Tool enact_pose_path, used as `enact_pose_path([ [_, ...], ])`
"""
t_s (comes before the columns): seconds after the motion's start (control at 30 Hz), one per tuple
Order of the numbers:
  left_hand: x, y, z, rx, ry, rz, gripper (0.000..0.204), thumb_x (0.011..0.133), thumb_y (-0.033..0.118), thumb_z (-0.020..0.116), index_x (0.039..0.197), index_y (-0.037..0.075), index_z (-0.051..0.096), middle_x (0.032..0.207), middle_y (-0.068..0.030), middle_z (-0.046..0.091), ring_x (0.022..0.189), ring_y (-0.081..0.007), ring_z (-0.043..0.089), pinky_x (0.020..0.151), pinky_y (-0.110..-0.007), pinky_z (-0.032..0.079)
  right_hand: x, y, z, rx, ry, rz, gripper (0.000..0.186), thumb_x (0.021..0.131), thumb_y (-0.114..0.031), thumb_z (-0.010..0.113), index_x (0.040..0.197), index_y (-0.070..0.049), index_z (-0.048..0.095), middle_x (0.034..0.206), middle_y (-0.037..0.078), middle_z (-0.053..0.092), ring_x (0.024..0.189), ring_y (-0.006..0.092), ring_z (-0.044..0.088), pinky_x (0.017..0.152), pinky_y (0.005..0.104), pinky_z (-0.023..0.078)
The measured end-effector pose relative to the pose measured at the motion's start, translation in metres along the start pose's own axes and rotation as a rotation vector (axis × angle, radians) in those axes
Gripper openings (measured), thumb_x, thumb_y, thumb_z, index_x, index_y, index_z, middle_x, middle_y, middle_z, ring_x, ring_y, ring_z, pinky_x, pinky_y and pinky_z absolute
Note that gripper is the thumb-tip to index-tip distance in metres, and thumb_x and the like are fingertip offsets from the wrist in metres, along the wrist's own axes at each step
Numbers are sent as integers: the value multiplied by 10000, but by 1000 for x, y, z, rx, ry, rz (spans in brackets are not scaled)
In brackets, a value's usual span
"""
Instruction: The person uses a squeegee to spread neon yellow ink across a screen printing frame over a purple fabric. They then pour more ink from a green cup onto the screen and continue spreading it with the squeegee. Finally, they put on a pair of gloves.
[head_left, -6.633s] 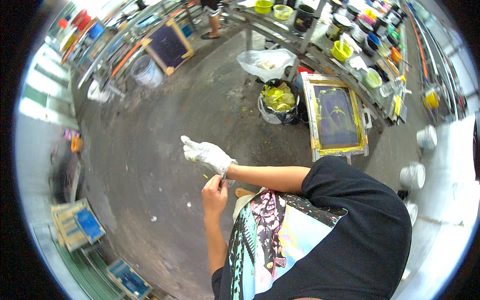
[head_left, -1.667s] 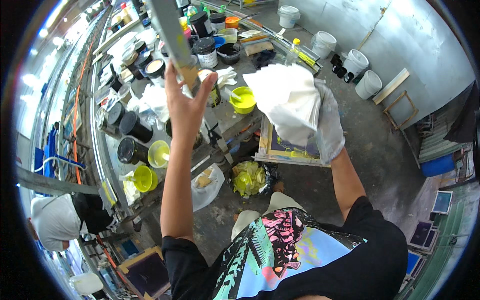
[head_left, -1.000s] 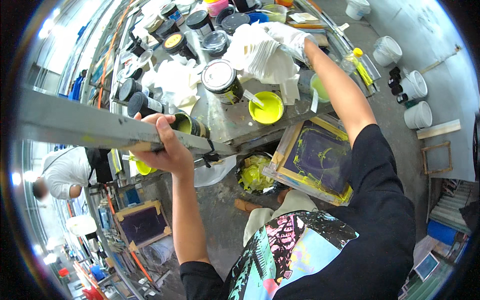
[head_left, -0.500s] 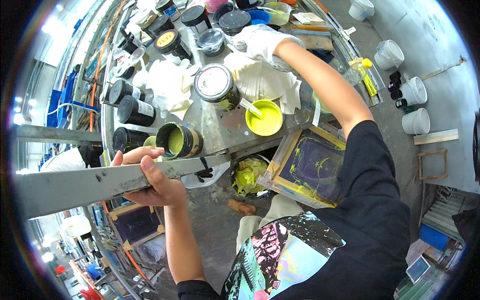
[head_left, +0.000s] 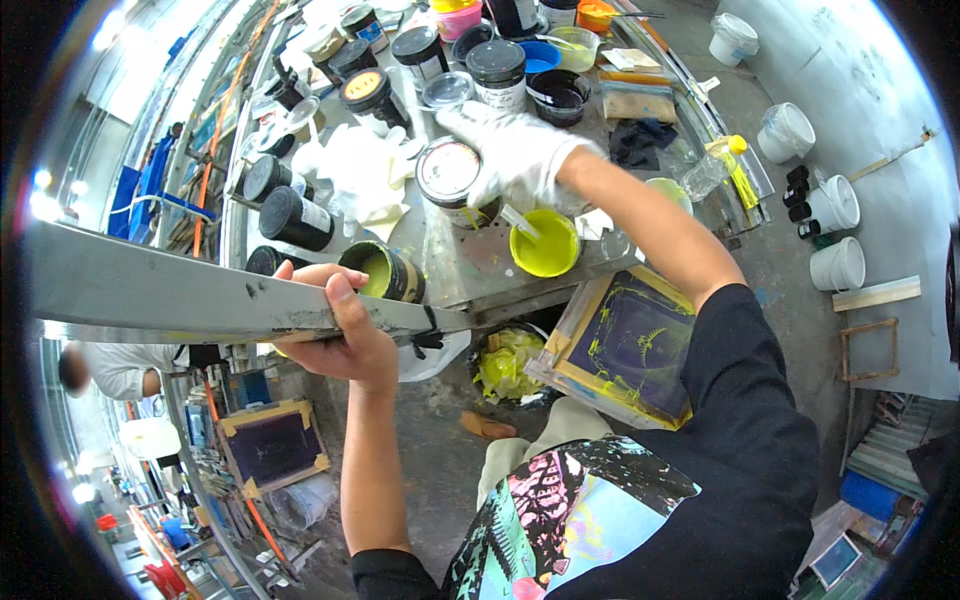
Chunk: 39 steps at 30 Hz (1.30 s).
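My left hand [head_left: 352, 335] is bare and wraps round a long grey metal beam [head_left: 200, 290] crossing the left side, thumb on the near face. My right hand [head_left: 520, 155], in white covering that looks like a glove, is smeared by motion over the table; whether its fingers hold anything cannot be told. Beside it stands a tub with a white, stained lid [head_left: 447, 170]. Just nearer is an open tub of bright yellow-green ink [head_left: 547, 250] with a pale spatula [head_left: 518, 222] in it. An open black tub of duller green ink [head_left: 385, 275] sits behind the beam.
Several black-lidded tubs [head_left: 297, 218] and crumpled white cloths [head_left: 365, 170] crowd the table. A framed screen [head_left: 640, 335] leans at its near edge, beside a bin of yellow-green waste [head_left: 505, 365]. White buckets [head_left: 838, 262] line the right wall. Another person [head_left: 125, 370] is at far left.
My right hand has come nearer and lower, from by the black tubs to beside the white-lidded tub. The fanned white sheets there are now largely hidden. My left hand keeps the beam; the view has shifted.
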<state>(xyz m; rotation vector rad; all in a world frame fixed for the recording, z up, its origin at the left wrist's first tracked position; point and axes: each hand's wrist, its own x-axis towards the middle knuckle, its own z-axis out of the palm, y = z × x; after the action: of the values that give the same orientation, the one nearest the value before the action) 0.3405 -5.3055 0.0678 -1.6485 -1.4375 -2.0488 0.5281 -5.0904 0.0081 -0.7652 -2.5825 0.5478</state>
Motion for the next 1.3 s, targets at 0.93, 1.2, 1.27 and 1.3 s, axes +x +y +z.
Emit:
enact_pose_path([
  [0.93,0,-6,-4,-19,-16,109,311,972,139,597,1184,14,407,716,-44,612,664,-123,570,1146,-516,336,42,71,-24,10,486,16,416,904,-405,662,1100,-45,733,1016,198,735,968,348,704,888,401,548],
  [1.2,-4,-10,-4,-142,22,25,318,964,92,633,1186,19,418,754,-40,608,683,-112,570,1121,-472,380,-42,119,-11,-229,-191,285,256,786,-264,720,963,-92,790,905,188,742,836,344,712,766,433,559],
  [1.27,-4,-8,-2,-177,27,-24,370,968,88,637,1243,0,406,782,-49,611,689,-109,569,1043,-415,443,-41,130,7,-225,-15,234,230,767,-211,735,955,-89,790,919,188,746,851,347,723,770,424,573],
  [1.3,-5,-7,-2,-194,29,-65,399,971,86,637,1274,-11,396,796,-54,612,691,-108,568,991,-381,473,-37,133,15,-269,-23,248,228,776,-217,724,951,-87,789,916,191,744,845,347,723,769,423,572],
])
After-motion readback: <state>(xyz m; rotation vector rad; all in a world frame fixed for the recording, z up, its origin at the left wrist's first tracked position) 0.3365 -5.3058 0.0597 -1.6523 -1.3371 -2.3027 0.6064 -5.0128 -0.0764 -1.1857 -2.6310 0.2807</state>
